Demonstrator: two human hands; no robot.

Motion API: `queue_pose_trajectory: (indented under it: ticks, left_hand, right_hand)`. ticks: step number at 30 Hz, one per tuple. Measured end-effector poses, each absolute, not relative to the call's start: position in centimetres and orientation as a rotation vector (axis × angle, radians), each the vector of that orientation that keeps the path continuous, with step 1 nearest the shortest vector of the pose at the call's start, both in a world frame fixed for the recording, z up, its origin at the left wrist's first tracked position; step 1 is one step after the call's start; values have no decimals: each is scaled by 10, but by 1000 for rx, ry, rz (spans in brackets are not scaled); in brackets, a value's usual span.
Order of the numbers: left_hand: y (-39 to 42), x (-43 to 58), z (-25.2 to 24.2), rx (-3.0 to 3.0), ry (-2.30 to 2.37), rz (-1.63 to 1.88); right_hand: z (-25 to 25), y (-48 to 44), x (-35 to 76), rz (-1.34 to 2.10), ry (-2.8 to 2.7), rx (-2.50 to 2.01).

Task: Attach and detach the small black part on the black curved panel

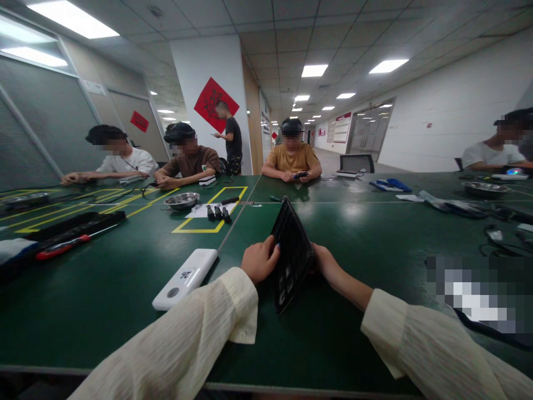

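Note:
A thin black rectangular panel [291, 255] stands tilted on edge above the green table, with faint pale shapes low on its near face. My left hand [259, 260] is closed on its left side, the thumb lying against the face. At the opposite edge, my right hand [322, 261] grips the panel from behind; its fingers are hidden by it. To the left of my left forearm lies a white power bank [185, 279] marked 26. Farther off, several small black parts [219, 214] rest on a white sheet [199, 210] inside a yellow taped outline.
A metal bowl [183, 201] sits beyond the white sheet. At left is a red-handled screwdriver [63, 248] by a long black tray [79, 222]. Cables and bags [449, 204] lie on the right. Several people sit around the green table [358, 244]; another person [233, 136] stands behind.

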State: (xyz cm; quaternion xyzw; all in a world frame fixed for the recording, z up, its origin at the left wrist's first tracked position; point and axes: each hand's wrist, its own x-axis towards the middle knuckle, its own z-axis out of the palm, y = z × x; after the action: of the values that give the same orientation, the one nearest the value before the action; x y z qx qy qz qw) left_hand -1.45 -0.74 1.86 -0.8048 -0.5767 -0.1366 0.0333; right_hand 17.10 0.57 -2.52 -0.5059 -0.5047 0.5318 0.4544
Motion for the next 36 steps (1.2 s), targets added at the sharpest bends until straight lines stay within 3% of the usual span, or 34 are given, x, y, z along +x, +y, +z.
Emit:
queue_pose_trajectory:
  ticks: [36]
  left_hand:
    - [-8, -14, 21, -2533, -1871, -429]
  right_hand:
    - [-20, 1, 171, 1331, -1275, -1206]
